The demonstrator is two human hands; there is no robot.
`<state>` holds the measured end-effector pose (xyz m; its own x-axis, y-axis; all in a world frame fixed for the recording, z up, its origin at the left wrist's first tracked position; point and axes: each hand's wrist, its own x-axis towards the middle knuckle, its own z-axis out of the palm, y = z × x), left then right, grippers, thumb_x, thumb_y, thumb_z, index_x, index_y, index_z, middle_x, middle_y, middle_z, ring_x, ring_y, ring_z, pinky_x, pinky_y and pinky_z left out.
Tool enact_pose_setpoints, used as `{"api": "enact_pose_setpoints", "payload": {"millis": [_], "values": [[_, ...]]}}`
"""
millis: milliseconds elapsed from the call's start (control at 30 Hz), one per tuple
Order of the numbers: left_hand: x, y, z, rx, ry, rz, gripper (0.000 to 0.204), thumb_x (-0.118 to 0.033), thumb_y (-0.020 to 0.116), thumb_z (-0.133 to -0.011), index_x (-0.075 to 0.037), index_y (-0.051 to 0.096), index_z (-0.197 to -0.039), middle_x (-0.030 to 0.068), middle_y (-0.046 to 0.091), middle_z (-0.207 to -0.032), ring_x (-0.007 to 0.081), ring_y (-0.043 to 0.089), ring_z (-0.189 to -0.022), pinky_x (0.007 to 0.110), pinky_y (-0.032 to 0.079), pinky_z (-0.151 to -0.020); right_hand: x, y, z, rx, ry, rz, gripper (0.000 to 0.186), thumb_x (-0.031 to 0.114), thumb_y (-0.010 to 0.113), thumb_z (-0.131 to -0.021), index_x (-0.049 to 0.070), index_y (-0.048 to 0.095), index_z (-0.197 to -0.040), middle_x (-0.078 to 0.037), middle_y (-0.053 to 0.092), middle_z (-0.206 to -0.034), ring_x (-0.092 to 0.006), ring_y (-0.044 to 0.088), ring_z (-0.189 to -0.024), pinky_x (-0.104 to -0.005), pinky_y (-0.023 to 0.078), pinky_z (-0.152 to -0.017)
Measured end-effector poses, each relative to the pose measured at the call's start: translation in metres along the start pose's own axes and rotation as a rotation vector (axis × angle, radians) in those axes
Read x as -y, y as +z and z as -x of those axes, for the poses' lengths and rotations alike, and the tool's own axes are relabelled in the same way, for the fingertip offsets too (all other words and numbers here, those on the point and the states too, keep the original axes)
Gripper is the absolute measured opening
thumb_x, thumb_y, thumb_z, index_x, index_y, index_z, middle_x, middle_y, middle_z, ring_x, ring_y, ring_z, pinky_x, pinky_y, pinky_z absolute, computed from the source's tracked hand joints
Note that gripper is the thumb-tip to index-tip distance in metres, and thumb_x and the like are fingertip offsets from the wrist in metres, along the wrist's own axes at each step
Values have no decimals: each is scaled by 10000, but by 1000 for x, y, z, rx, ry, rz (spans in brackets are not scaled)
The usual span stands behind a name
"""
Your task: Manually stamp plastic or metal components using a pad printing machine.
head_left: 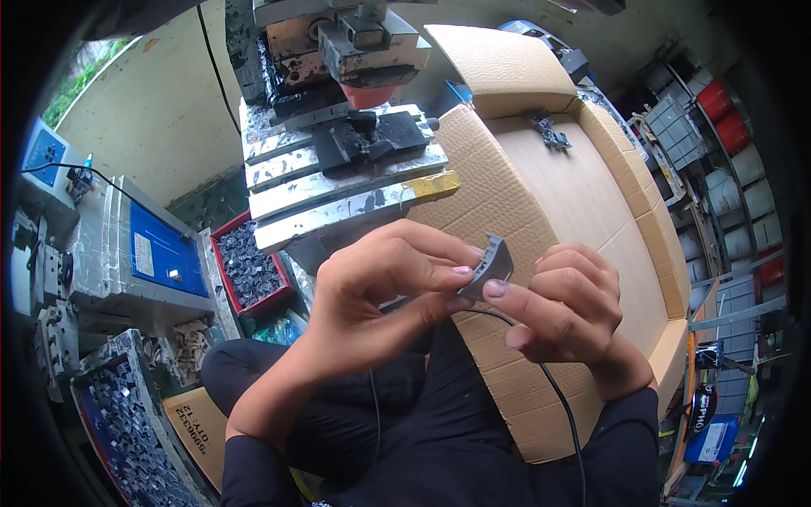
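My left hand (380, 296) is closed on a small grey plastic part (492, 260) with a curved, slotted edge, pinching it between fingertips. A fingertip of my right hand (568, 304) touches the part from the right; the other fingers are curled with nothing visible in them. Just beyond sits a metal machine bed (279, 228) carrying a black fixture (338, 148) under a red pad (368, 95). A black cable runs below my hands.
An open cardboard box (676, 287) holding small dark parts (553, 135) lies right. A red bin (221, 262) and a tray (182, 444) of parts stand left, beside a blue-panelled cabinet (165, 249). Shelving with crates (676, 135) lines the far right.
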<state>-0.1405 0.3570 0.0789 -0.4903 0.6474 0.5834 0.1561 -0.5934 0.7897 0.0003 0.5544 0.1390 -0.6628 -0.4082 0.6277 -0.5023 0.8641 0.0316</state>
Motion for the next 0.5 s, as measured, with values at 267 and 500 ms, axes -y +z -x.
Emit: {"api": "enact_pose_setpoints", "payload": {"millis": [267, 500], "values": [[2, 2, -1, -60, 34, -18, 203, 84, 767, -890, -4, 741, -1070, 154, 730, -1173, 209, 731, -1091, 327, 616, -914, -8, 6, -7, -144, 179, -133, 431, 290, 830, -922, -10, 702, -1204, -133, 763, -1044, -212, 728, -819, -316, 605, -697], [4, 2, -3, -200, 244, -347, 187, 7, 819, -871, -61, 795, -1044, 126, 764, -1135, 213, 767, -991, 321, 630, -823, -4, 26, -26, -154, 359, -469, 482, 107, 880, -848, -25, 680, -1266, -163, 722, -1186, -250, 736, -1048, -326, 640, -845]]}}
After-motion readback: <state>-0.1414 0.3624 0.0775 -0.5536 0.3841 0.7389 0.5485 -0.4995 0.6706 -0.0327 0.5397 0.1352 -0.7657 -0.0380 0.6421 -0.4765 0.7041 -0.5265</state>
